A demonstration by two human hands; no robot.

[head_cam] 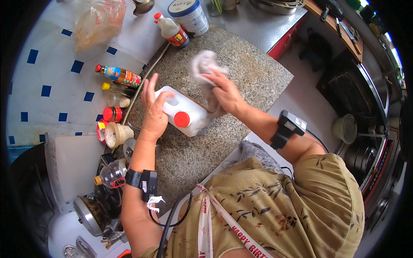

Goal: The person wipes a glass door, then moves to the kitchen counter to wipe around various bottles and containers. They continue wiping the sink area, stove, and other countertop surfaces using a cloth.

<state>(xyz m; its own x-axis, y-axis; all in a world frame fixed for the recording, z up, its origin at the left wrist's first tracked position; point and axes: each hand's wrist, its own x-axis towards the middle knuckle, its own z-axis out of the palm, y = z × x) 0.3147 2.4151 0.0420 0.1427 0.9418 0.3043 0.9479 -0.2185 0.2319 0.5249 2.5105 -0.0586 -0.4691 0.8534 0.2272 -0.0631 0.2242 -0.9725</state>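
Note:
A white plastic jug with a red cap (190, 113) stands on the speckled stone countertop (258, 74). My left hand (155, 111) is at the jug's left side, its thumb over the handle end and the other fingers spread; whether it grips the handle cannot be told. In my right hand (226, 92) is a crumpled, pale cloth (206, 66), blurred, which hangs down beside the jug's far right side.
Along the wall stand a sauce bottle (121, 75), small jars (112, 114) and a beige tub (117, 135). A red-capped bottle (171, 30) and a blue-rimmed can (190, 16) are at the back. Nearer on the left are a clear plastic bottle (111, 175) and a metal pot (88, 216).

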